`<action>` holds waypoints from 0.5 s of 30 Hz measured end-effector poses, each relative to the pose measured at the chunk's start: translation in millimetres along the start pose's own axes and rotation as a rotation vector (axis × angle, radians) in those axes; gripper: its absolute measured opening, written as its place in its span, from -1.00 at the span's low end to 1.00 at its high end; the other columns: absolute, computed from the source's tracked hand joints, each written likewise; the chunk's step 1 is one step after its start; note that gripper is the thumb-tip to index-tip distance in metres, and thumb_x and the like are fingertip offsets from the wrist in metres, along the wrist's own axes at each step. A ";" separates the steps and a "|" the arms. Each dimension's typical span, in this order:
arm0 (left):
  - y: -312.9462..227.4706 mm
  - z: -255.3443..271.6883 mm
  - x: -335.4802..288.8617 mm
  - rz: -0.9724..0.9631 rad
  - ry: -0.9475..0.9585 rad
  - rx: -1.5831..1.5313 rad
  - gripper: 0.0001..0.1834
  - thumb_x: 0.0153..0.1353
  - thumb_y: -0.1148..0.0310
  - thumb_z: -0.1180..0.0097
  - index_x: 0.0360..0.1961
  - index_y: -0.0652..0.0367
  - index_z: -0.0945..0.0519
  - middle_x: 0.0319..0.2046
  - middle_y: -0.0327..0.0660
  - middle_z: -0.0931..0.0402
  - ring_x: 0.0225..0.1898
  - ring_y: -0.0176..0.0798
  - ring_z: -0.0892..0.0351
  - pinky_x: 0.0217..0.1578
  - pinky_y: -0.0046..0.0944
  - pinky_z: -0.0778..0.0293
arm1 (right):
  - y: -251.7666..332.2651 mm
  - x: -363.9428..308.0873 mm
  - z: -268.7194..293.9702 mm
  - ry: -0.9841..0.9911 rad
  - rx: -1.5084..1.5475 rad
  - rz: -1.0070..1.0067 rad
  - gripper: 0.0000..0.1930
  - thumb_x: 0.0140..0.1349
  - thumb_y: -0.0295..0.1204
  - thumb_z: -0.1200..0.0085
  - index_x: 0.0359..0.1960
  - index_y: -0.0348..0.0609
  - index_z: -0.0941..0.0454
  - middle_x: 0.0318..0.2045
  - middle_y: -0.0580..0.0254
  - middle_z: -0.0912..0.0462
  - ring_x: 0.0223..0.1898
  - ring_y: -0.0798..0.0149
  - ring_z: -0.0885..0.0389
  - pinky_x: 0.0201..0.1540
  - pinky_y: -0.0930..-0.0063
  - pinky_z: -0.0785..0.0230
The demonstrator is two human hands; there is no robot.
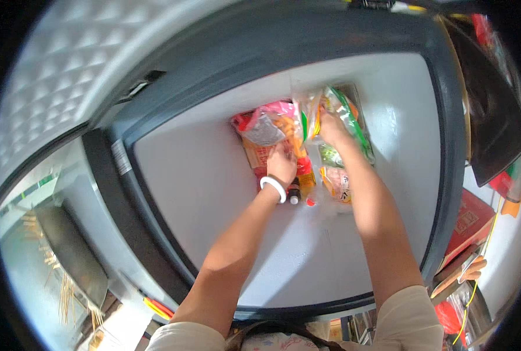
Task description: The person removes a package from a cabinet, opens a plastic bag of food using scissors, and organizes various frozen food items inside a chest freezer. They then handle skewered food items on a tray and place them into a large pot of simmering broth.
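Both of my arms reach down into a deep chest freezer (260, 257). My left hand (281, 165), with a white bangle at its wrist, is closed at the lower edge of a pink-and-clear food bag (266, 126); its fingertips are partly hidden. Further right, my right hand (332, 127) is closed on the edge of a clear plastic bag with green trim (345, 111). Below it lie a green-filled clear bag (330, 155) and a pack of pinkish food (336, 181). A dark bottle with a white cap (294, 193) lies below my left hand.
The raised quilted lid (91, 58) fills the upper left. A dark rim (155, 216) surrounds the white interior. Outside on the right are a red carton (468, 222) and hanging black plastic (491, 117). A dark pan-like object (73, 257) stands at the left.
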State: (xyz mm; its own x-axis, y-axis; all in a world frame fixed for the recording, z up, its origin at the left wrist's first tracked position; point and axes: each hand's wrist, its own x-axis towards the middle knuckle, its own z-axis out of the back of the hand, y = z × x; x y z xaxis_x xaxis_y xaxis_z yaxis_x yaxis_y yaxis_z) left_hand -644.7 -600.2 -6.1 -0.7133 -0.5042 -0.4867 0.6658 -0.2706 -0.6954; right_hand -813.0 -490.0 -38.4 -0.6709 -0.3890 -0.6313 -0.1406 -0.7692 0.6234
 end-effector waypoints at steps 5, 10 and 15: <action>-69.0 73.0 -94.8 0.010 0.155 0.175 -0.79 0.19 0.37 -0.04 -0.18 0.14 -0.60 -0.24 0.08 -0.60 -0.17 0.10 -0.62 -0.13 0.00 -0.53 | -12.9 -43.0 20.0 -0.053 -0.623 0.194 -0.38 0.22 -0.28 -0.03 0.32 -0.01 -0.12 0.29 -0.13 -0.23 0.22 -0.09 -0.37 0.26 0.17 -0.21; -145.2 160.3 -202.7 -0.093 0.250 -0.132 -0.76 0.11 0.38 -0.08 -0.18 0.16 -0.56 -0.26 0.07 -0.59 -0.19 0.10 -0.60 -0.15 -0.02 -0.51 | 28.6 -144.5 10.2 -0.040 -0.676 0.305 -0.52 0.12 -0.52 0.02 0.15 -0.14 -0.38 0.11 -0.09 -0.48 0.01 -0.14 -0.50 0.10 0.11 -0.31; -124.8 215.7 -273.6 -0.298 0.268 -0.228 -0.78 0.12 0.43 -0.10 -0.18 0.21 -0.53 -0.22 0.03 -0.55 -0.13 0.12 -0.54 -0.10 -0.05 -0.46 | -27.8 -246.9 -27.2 0.264 -0.214 0.319 -0.72 0.18 -0.44 -0.01 -0.07 -0.22 -0.51 -0.21 -0.16 -0.61 -0.16 -0.18 -0.56 -0.10 0.08 -0.39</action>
State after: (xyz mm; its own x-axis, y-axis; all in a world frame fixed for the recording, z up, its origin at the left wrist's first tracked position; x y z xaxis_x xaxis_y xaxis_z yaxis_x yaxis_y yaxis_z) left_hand -485.4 -605.3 327.9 -0.9179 -0.1940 -0.3461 0.3788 -0.1693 -0.9099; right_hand -623.6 -386.3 87.6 -0.4443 -0.7178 -0.5361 0.2150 -0.6664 0.7140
